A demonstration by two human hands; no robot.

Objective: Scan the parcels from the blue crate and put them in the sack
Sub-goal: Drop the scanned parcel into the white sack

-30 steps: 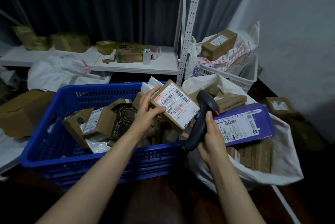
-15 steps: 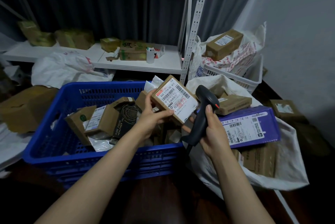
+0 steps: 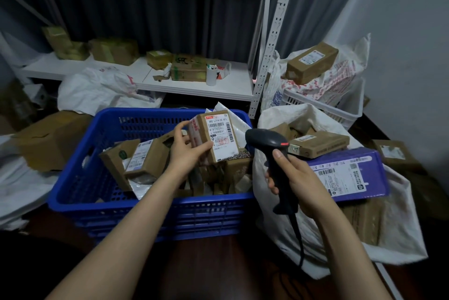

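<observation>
Cardboard parcel (image 3: pixel 217 138), gripped in the left hand (image 3: pixel 187 151) over the crate (image 3: pixel 145 205), has turned upright and drawn apart from the scanner (image 3: pixel 272 153), which the right hand (image 3: pixel 296 178) clasps. Its scan seems done, though no beam shows; the sack (image 3: pixel 401 226) comes next.

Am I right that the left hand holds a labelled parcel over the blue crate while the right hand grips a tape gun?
Not quite: in the head view the right hand grips a scanner, not a tape gun. The left hand does hold the parcel over the crate.
</observation>
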